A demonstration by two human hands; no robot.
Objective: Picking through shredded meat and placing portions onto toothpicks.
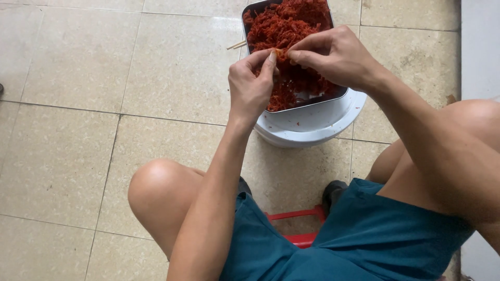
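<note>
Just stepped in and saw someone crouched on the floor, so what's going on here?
A person sits low on a red stool over a tiled floor. Both hands are together above a metal tray heaped with red shredded food. The left hand and right hand pinch a small pale piece between their fingertips. The tray rests on a white bowl, and thin wooden sticks poke out by its left edge.
</note>
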